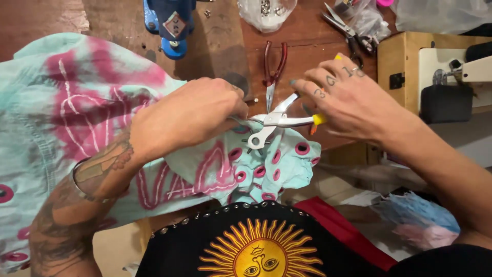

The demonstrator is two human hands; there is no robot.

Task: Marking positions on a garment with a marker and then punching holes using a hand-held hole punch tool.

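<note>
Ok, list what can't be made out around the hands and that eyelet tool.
- Head view: the silver pliers' tip, hidden behind the left hand.
- The pliers' handle ends, covered by the right hand.
- Contents of the clear bag: too small, cut by the top edge.
- The blue press: top cut off.

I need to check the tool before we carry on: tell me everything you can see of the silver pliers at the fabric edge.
The silver pliers look like bright metal, with yellow-tipped handles and a ring-shaped head. They lie roughly level over the pale turquoise fabric with pink eyelets, head on its edge. The right hand holds the handles; the left hand pinches the fabric beside the head. Jaw contact is hidden.
</note>
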